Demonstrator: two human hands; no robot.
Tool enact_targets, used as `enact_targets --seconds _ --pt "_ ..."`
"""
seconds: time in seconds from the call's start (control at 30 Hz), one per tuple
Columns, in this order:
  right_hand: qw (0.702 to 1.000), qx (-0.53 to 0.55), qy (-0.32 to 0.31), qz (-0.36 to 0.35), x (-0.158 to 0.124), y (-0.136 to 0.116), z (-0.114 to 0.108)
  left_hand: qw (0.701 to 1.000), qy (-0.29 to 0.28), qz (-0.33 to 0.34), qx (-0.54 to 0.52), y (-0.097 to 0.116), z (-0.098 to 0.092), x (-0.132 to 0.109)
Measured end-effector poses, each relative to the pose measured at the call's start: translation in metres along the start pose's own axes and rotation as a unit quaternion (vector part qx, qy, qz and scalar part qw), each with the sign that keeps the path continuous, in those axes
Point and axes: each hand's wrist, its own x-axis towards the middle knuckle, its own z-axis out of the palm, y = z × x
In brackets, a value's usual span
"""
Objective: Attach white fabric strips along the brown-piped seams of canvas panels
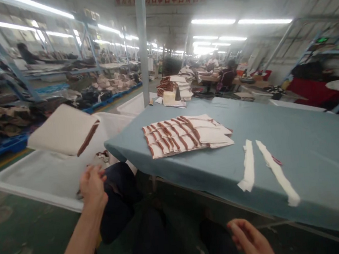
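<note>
A cream panel with a brown edge [62, 130] is seen tilted above the white tub [46, 176], apart from the left hand [93, 183], whose fingers are loosely bent and a little apart, with nothing seen held between them. The right hand [252, 239] is held low before the near side of the blue-covered table [311, 148], its fingers curled; whether the thumb is pressed against them cannot be told, since the hand is partly cut off by the lower edge of the view. On the table, more panels [173, 136] are laid overlapping in rows, their brown edges turned mostly one way, and two white strips [248, 167] are spread to the right of them. For good handling, each panel should be kept flat and let go low and level, so that no corner is folded under and the tub's rim is not caught. The overlapped rows are best lifted from the top layer only, with a light pinch, as the soft layers beneath could easily be dragged askew.
</note>
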Motion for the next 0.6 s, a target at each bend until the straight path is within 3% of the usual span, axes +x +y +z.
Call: enact_targets --seconds 0.07,0.2,0.43,0.6 --pt "1.000 0.016 0.016 -0.016 -0.004 0.009 0.019 0.996 -0.077 -0.034 0.020 -0.034 0.015 -0.017" --pt "0.996 -0.010 -0.085 0.003 -0.010 0.013 0.051 0.976 -0.197 -0.083 0.044 -0.069 0.059 -0.038" --pt "0.982 -0.038 -0.185 0.022 -0.021 0.050 0.071 0.940 -0.297 -0.166 0.041 -0.086 0.124 -0.046" --pt "0.981 -0.015 -0.187 0.046 -0.016 0.063 0.061 0.936 -0.303 -0.180 0.026 -0.085 0.152 -0.045"
